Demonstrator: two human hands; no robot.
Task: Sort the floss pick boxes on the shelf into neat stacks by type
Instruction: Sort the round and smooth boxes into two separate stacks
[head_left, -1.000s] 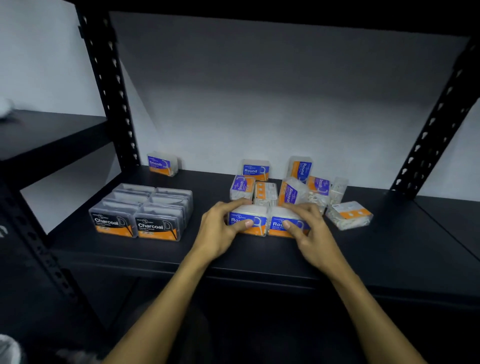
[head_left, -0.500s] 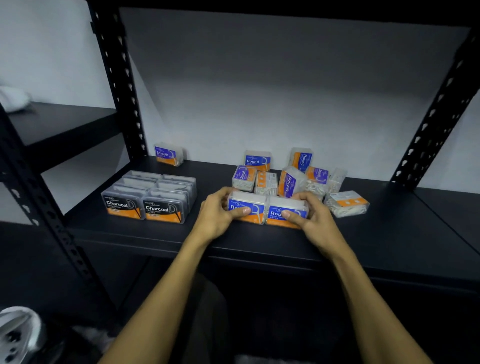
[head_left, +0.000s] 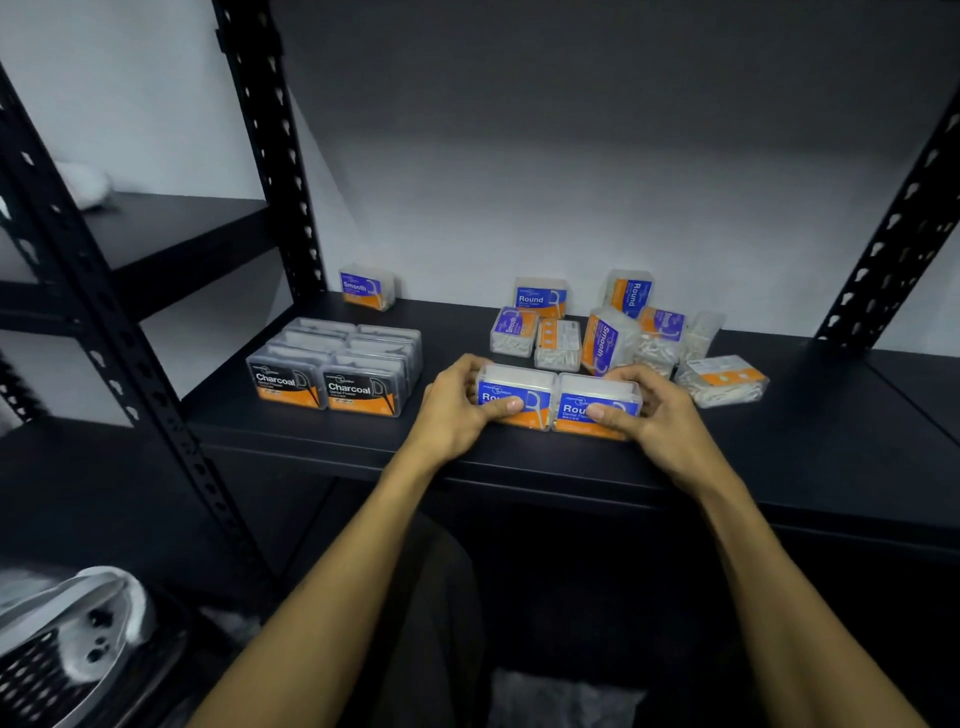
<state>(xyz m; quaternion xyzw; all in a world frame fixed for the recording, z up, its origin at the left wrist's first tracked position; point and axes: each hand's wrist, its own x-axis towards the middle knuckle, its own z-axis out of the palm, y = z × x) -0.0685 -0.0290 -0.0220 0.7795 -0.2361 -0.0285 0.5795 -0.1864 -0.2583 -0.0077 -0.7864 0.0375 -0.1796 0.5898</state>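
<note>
Both hands are down on the black shelf (head_left: 810, 415), each one wrapped round a box of floss picks. The left hand (head_left: 457, 410) grips the left Round box (head_left: 514, 395), thumb laid across its blue and orange label, fingers curled over the far edge. The right hand (head_left: 654, 415) holds the right Round box (head_left: 597, 402) the same way, thumb on the front. The two boxes sit side by side, touching, near the front edge of the shelf.

Off to the left, the Charcoal boxes (head_left: 332, 366) stand in two neat rows, black and orange labels facing out. One lone Smooth box (head_left: 366, 288) sits at the back by the upright post (head_left: 270, 156).

Behind the hands it's a jumble (head_left: 608, 327): a Round box (head_left: 540, 297) upright at the back, another Round box (head_left: 628, 293) turned on its end, Smooth boxes tipped at angles, one leaning against its neighbours. A clear box with an orange label (head_left: 722, 379) lies flat just right of the right hand.
</note>
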